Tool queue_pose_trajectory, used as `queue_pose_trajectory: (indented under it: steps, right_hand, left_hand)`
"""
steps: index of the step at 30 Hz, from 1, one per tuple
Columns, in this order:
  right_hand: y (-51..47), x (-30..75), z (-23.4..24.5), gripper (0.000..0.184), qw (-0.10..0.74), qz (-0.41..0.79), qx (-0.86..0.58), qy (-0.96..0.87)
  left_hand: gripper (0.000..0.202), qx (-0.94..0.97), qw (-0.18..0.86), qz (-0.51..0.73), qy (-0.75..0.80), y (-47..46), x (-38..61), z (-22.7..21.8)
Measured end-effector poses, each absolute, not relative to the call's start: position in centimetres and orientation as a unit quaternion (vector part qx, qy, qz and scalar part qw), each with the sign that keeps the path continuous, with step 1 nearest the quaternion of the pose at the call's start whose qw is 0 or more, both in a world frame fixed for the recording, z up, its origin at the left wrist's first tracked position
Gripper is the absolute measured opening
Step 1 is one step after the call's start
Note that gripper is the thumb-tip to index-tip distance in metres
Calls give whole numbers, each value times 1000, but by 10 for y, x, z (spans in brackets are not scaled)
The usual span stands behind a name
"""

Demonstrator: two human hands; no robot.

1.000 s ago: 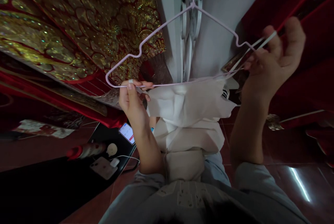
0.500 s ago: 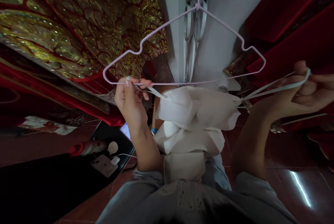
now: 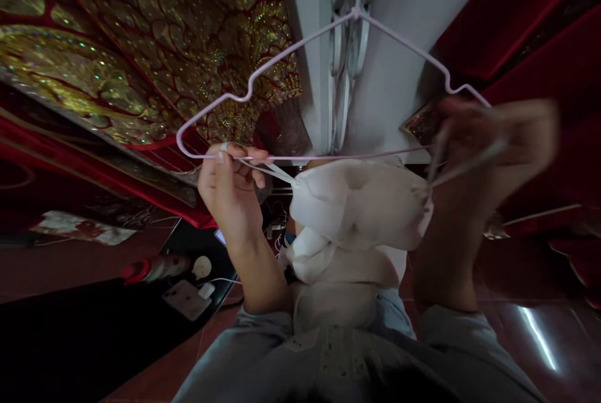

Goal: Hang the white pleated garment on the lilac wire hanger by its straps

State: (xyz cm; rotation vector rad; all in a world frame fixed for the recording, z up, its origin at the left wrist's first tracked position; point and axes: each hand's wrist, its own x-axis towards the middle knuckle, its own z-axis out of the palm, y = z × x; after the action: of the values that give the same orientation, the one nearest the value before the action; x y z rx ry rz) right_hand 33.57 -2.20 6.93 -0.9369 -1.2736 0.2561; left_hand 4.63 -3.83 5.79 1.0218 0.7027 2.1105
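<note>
Two strap loops point(image 3: 282, 173) join a white cloth point(image 3: 366, 203) to the left hand point(image 3: 228, 190) and right hand point(image 3: 511, 146); it hangs between and below their fingers. The left fingers pinch the bottom bar of a pink hanger point(image 3: 357, 13), a loop over one finger. The right fingers are blurred; I cannot tell their grip. A phone point(image 3: 185, 300) lies below the left fingers.

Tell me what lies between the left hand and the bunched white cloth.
In the head view, a thin white strap runs between the left hand and the white cloth, just below the pink hanger's lower bar.
</note>
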Motion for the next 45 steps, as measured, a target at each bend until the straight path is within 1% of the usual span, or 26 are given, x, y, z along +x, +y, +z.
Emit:
queue_pose_trajectory:
  steps: [2,4,5,8,9,10,12,13,14,16,18,20,22,23,24,25,26,28,29,31,32,34,37,39,42,45]
  right_hand:
    - [-27,317,65,24,675,108,-399,-611]
    - [-31,308,62,10,621,84,-404,-667]
    - [-32,306,61,9,592,63,-410,-691]
    - [-31,311,57,15,534,4,-420,-734]
    - [-30,315,56,18,522,-4,-421,-742]
    - [-29,319,55,20,515,-11,-425,-744]
    - [-29,329,53,23,510,-20,-439,-740]
    - [-29,333,52,25,510,-25,-446,-735]
    - [-30,338,51,28,509,-29,-455,-730]
    - [-31,345,49,36,504,-28,-466,-726]
    - [-32,348,48,42,506,-18,-458,-731]
    - [-31,346,46,46,510,-10,-448,-734]
    - [-30,341,45,47,512,-15,-446,-734]
    - [-29,338,44,46,513,-22,-446,-733]
    - [-28,336,44,45,517,-29,-441,-733]
    - [-27,333,44,44,522,-35,-434,-733]
    - [-27,332,44,43,528,-41,-424,-734]
    - [-26,331,45,41,535,-49,-413,-735]
    - [-26,331,45,41,534,-50,-415,-735]
    - [-26,333,46,41,527,-49,-431,-731]
    - [-26,334,47,42,520,-47,-443,-729]
    - [-26,336,47,44,508,-46,-459,-727]
    - [-26,336,48,44,506,-38,-444,-738]
    - [-24,335,48,43,509,-21,-423,-749]
    - [-21,334,48,44,508,-2,-413,-756]
    - [-15,335,48,47,508,13,-395,-765]
  left_hand:
    - [36,390,350,803,283,-39,49,57]
    - [35,387,359,797,294,-40,51,54]
    - [32,386,362,795,297,-41,52,52]
    - [19,392,372,784,305,-41,52,45]
    - [18,393,371,784,306,-40,51,43]
    - [22,392,363,787,308,-39,49,40]
    - [33,379,318,808,320,-36,43,35]
    - [35,367,282,823,330,-33,41,33]
    - [33,353,242,838,339,-31,38,32]
    - [21,327,167,868,335,-28,33,29]
    - [12,331,122,880,318,-26,27,29]
    - [23,381,113,860,321,-25,22,32]
    - [41,466,136,806,338,-22,16,41]
    - [47,505,153,776,344,-20,13,48]
    - [49,539,172,746,350,-18,11,57]
    - [46,565,189,720,356,-16,10,66]
    - [37,584,201,697,365,-13,9,75]
    - [14,612,208,656,389,-9,10,91]
    - [13,627,208,637,397,-7,12,97]
    - [25,649,207,618,393,-4,14,101]
    - [26,652,207,620,384,-3,15,100]
    - [20,623,213,658,364,-3,16,91]
    - [12,502,263,744,354,-8,19,72]
    - [22,415,312,781,346,-15,23,61]
    - [42,356,370,784,349,-27,35,51]
    - [42,353,383,766,377,-34,54,48]
